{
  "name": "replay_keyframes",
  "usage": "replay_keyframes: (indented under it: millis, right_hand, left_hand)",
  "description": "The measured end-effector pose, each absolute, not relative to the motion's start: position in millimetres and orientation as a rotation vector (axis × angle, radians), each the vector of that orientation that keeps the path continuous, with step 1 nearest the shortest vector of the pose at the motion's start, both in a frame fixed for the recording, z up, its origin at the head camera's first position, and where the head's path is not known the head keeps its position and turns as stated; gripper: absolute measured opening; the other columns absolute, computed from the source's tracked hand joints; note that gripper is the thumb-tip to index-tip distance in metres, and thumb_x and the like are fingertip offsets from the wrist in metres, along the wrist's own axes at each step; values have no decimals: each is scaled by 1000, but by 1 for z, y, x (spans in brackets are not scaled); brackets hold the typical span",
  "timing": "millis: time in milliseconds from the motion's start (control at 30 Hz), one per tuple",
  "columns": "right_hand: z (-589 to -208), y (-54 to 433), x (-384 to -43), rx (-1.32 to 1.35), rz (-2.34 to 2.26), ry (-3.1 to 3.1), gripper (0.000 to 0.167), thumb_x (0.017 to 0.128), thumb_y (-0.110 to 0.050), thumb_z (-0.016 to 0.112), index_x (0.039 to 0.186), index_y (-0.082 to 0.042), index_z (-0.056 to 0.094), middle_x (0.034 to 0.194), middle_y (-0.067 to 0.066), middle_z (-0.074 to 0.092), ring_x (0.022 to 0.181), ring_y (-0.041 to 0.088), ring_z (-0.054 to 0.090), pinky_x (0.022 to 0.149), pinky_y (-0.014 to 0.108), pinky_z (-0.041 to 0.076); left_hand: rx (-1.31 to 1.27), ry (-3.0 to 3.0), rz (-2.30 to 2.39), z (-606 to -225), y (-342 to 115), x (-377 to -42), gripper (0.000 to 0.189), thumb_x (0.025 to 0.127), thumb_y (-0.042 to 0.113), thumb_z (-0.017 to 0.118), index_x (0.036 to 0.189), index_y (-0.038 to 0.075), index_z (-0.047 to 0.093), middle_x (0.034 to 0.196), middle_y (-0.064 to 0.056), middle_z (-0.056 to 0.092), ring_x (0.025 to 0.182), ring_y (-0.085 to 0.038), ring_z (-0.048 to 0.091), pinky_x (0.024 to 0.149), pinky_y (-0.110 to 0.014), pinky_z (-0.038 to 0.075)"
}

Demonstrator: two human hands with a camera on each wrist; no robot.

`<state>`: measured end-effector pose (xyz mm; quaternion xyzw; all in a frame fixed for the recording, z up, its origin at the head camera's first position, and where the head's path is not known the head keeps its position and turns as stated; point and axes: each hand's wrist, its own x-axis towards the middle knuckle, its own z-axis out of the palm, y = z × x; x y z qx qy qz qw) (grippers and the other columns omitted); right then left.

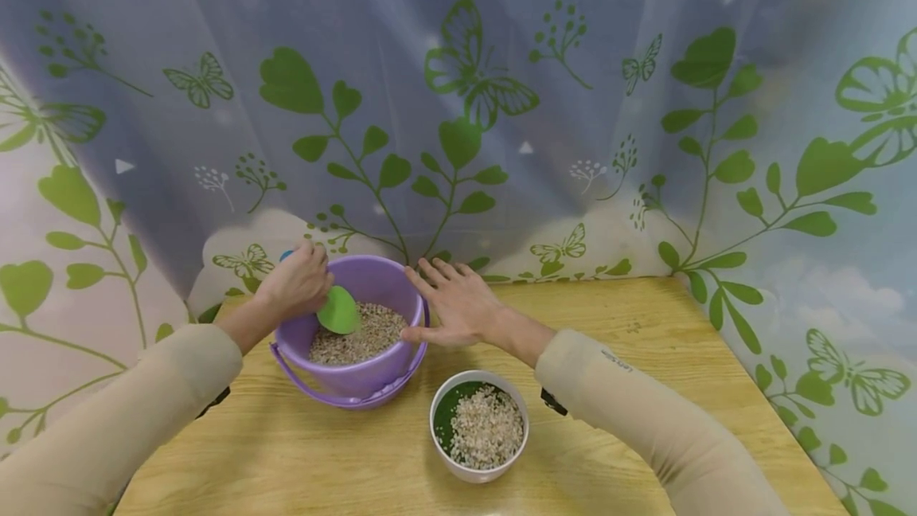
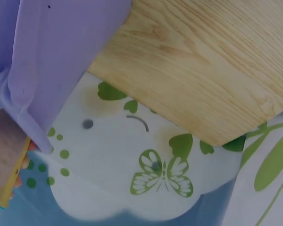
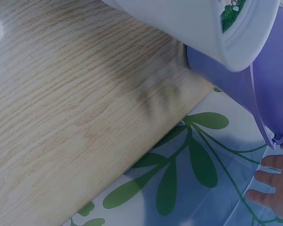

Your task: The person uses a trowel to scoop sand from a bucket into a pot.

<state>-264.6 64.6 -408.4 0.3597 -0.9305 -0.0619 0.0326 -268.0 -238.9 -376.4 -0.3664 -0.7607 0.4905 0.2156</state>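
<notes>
A purple bucket (image 1: 376,275) stands at the table's left back, holding a layer of small mixed gravel (image 1: 372,333). Over its left rim my left hand (image 1: 297,281) grips a toy shovel, whose green blade (image 1: 340,310) dips to the gravel. The shovel's yellow handle (image 2: 14,179) shows between the fingers in the left wrist view. My right hand (image 1: 458,305) has its fingers spread, with the thumb and fingertips at the bucket's right rim. In front of that hand sits a white bowl (image 1: 478,474), green inside, containing pale gravel (image 1: 487,428).
The wooden table (image 1: 609,365) ends at a back edge against a curtain (image 1: 573,142) printed with leaves and butterflies. The bucket's purple handle (image 1: 315,396) hangs down at its front.
</notes>
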Motion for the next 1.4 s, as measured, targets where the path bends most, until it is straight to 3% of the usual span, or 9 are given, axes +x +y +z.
replay_keyframes:
  millis: [300,567,933,1200,1400]
  right_hand:
    - [-410,64,-264,1103,-190,-2855,108,93,-90,29,171,-18,9,176,15,23,162,36,30,128,55,33]
    - [-410,64,-265,1114,-174,-2847,108,93,-89,31,171,-17,10,176,16,23,161,38,31,127,56,34]
    - [-414,65,-267,1107,-156,-2847,109,93,-89,31,171,-17,10,175,17,24,161,38,31,127,57,33]
    - [-414,66,-266,1122,-150,-2846,122,80,-99,-3,171,-17,6,176,16,22,161,38,31,127,57,32]
    - [-413,65,-265,1118,-141,-2854,112,91,-93,19,171,-16,6,175,18,23,161,39,32,127,58,32]
  left_hand:
    - [-992,-2179,1334,-385,-236,-271,57,98,63,59,78,10,53,74,-7,58,72,-22,44,71,-36,43]
    - [-1014,-2229,1176,-399,-230,-271,56,97,63,61,77,12,52,77,-7,64,76,-24,52,72,-37,45]
    - [-1003,-2274,1127,-403,-232,-275,56,96,64,62,75,14,47,73,-3,56,71,-21,43,69,-33,38]
    - [-1012,-2302,1130,-403,-230,-275,53,97,62,62,76,15,50,73,-2,56,71,-20,42,69,-33,38]
    - [-1023,-2318,1102,-405,-228,-276,52,95,62,64,76,15,54,73,-2,58,71,-19,44,68,-32,38]
